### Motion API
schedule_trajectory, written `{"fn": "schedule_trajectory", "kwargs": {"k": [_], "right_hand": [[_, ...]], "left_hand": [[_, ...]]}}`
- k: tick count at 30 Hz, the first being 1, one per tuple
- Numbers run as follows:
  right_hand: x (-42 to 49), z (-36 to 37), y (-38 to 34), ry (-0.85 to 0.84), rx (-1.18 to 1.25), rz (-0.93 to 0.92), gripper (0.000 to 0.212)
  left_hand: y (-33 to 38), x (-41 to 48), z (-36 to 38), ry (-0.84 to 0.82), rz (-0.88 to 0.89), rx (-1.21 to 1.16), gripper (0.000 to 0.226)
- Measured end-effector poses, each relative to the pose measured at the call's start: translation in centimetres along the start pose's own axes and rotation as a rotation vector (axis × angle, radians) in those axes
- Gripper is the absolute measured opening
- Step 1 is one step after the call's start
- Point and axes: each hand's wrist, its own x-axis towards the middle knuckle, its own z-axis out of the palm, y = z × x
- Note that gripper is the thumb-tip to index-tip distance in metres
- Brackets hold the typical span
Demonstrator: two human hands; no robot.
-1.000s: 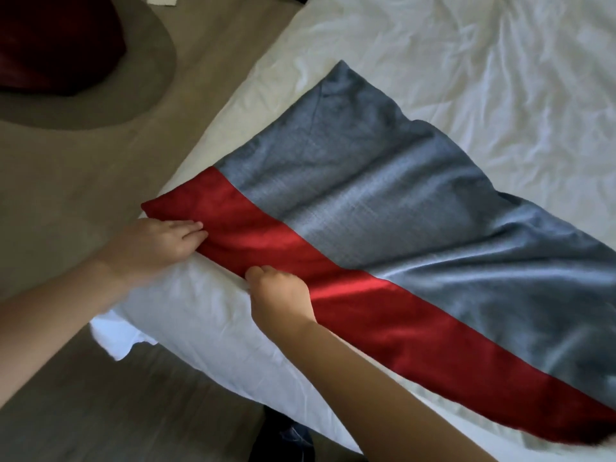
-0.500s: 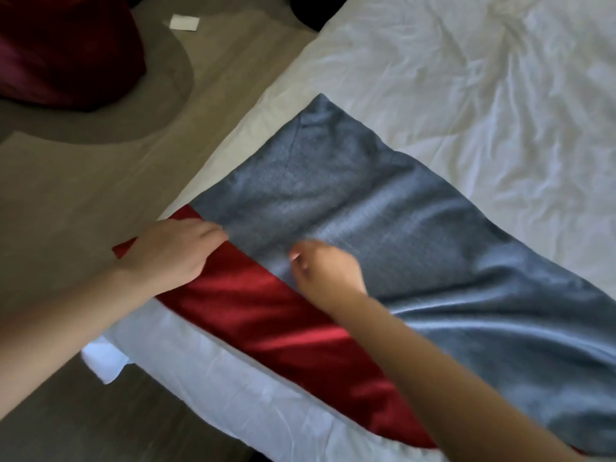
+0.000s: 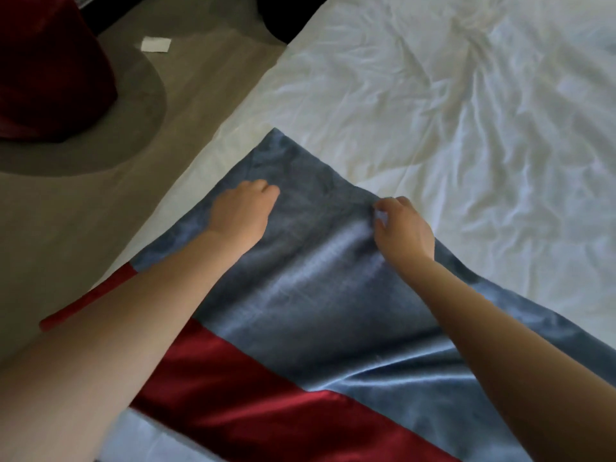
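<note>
Grey-blue satin cloth with a broad red band (image 3: 316,295) lay spread on a crumpled white bed sheet (image 3: 466,111), with two bare hands on it.

The cloth ran slantwise along the bed's left edge, red band nearest the viewer, with one red corner reaching past the edge over the brown floor (image 3: 83,228). The left hand (image 3: 241,211) rested knuckles-up on the grey part with fingers bent; blur hid whether they gripped fabric. The right hand (image 3: 405,226), apart from it, pinched the cloth's far edge between thumb and curled fingers. A small white paper slip (image 3: 155,45) lay on the floor.
</note>
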Motion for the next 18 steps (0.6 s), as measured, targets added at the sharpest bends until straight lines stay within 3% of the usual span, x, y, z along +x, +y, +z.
{"fn": "schedule_trajectory", "kwargs": {"k": [5,8,11,18], "right_hand": [[3.2,0.8,-0.5,-0.058,-0.03,0.066,0.035],[4.4,1.7,-0.8,-0.092,-0.083,0.099,0.023],[5.4,2.7,-1.1,-0.064,-0.083,0.132,0.013],[6.6,3.3,-2.8,-0.025,-0.029,0.154,0.016]], "left_hand": [[0.1,4.0,0.3,0.058,0.071,0.044,0.031],[0.0,7.7,0.0,0.082,0.178,0.093,0.037],[-0.2,11.1,0.0,0.029,0.269,0.121,0.043],[-1.5,14.4,0.1,-0.074,0.379,0.29,0.027]]}}
